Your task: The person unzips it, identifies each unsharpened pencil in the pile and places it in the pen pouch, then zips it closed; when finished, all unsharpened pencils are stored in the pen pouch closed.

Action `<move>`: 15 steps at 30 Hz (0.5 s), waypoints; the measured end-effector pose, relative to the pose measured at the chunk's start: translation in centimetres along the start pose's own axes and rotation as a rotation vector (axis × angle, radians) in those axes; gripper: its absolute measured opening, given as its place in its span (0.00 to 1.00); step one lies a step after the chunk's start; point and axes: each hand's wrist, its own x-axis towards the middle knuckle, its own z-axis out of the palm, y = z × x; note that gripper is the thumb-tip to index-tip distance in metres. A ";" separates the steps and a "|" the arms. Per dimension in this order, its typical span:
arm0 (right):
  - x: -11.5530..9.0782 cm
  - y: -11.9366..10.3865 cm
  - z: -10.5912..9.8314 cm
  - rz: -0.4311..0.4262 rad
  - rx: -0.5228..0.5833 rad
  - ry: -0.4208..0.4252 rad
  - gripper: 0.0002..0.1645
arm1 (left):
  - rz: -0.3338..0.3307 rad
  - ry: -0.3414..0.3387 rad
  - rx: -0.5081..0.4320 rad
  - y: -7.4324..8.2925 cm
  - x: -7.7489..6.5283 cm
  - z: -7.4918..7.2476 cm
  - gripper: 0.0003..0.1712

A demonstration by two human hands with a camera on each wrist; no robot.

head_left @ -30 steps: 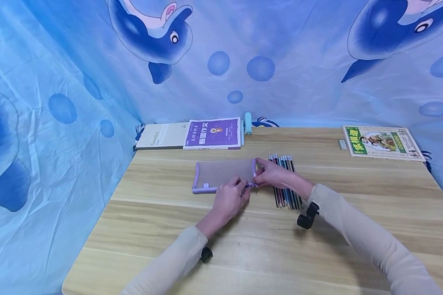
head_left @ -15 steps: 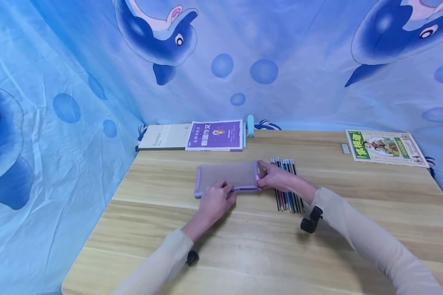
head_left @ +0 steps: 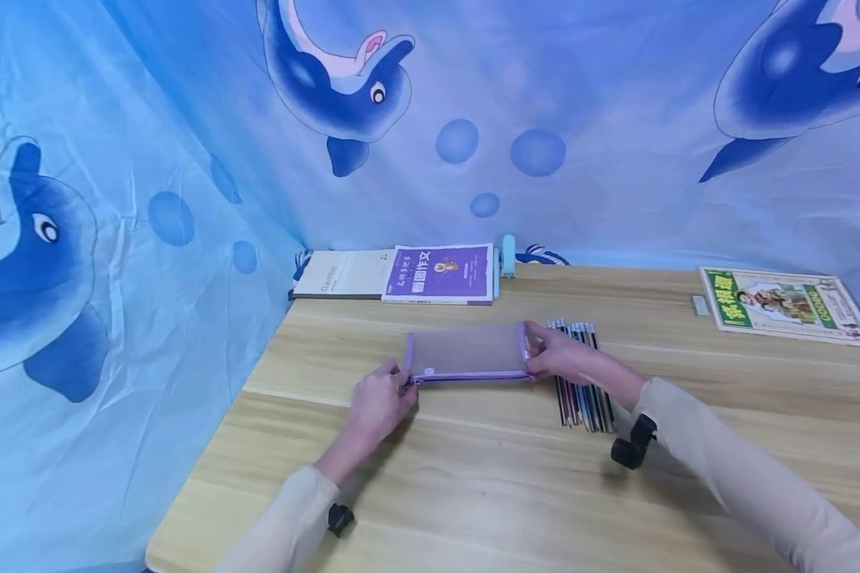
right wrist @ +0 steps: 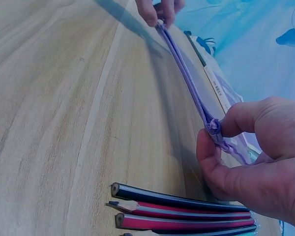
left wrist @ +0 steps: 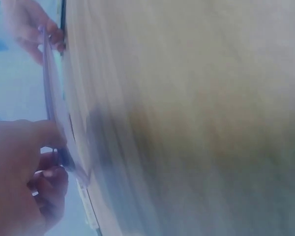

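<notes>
A see-through zip pouch with purple edging is held between both hands, its zip side facing me. At the pouch's left front corner my left hand pinches the zip pull; the fingers partly hide it. My right hand grips the pouch's right edge between thumb and fingers. In the right wrist view the purple zip stretches between the hands, above the wood. Beside and under the right hand lies a row of pencils, tips towards me.
A purple book, a pale Gambit book and a light-blue stapler-like thing lie along the back edge. At the back right are a green-and-cream booklet and a small grey block. A blue dolphin-print cloth hangs behind.
My left hand has slid leftward along the zip from the right end to the left corner. The right hand keeps its grip. The head view has turned slightly left.
</notes>
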 end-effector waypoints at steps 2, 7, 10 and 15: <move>-0.2 0.0 -0.3 -0.013 -0.010 0.001 0.60 | -0.020 -0.010 0.007 -0.1 0.0 -0.1 0.13; -0.5 0.0 -0.3 0.007 -0.028 0.018 0.60 | -0.037 -0.034 0.013 -0.8 -0.4 -0.4 0.12; -0.8 0.1 -0.2 0.027 -0.052 0.033 0.58 | -0.045 -0.056 0.019 -1.4 -0.8 -0.6 0.10; -0.8 -0.3 0.2 -0.024 -0.139 0.035 0.56 | -0.079 -0.055 0.085 -2.5 -1.2 -0.5 0.10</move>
